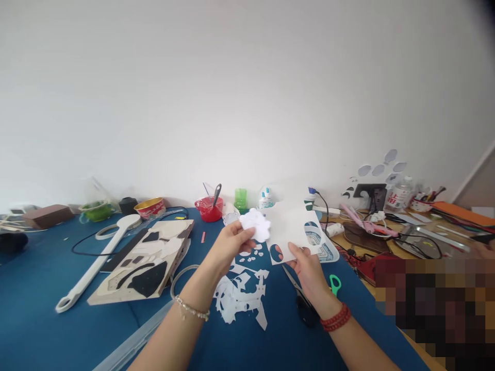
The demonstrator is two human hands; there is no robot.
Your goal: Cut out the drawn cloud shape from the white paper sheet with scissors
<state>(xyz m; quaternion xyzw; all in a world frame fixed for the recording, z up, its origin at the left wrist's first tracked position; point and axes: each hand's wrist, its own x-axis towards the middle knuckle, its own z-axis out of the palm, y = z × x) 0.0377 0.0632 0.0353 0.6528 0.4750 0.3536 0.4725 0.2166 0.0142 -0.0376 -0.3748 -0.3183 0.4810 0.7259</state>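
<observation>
A white scalloped paper cut-out (260, 225) is grasped by the left hand (234, 241), pinched at its lower left edge between thumb and fingers, and is held up above the blue desk (282, 350). A white sheet (288, 226) with rounded openings cut through it is grasped near its lower edge by the fingers of the right hand (307, 268), the thumb being laid over its face. The cut-out is held just beside the left edge of the sheet; whether the two are touching cannot be told.

Below the hands, irregular white paper scraps (240, 299) are spread in a loose heap on the desk, and smaller white pieces (260, 253) are scattered behind it. Black-handled scissors (304, 309) are placed near the right wrist, partly covered by the arm, and a green handle (334, 283) is seen on the other side of that wrist. A patterned blue-and-white tray (329, 251) is partly hidden behind the sheet. Farther back, a red bowl (211, 210), a green container (240, 199) and blue-capped bottles (265, 199) are lined up near the wall (232, 103). To the left, a board with black and pale shapes (149, 275) is set beside a long white handled object (102, 260)
</observation>
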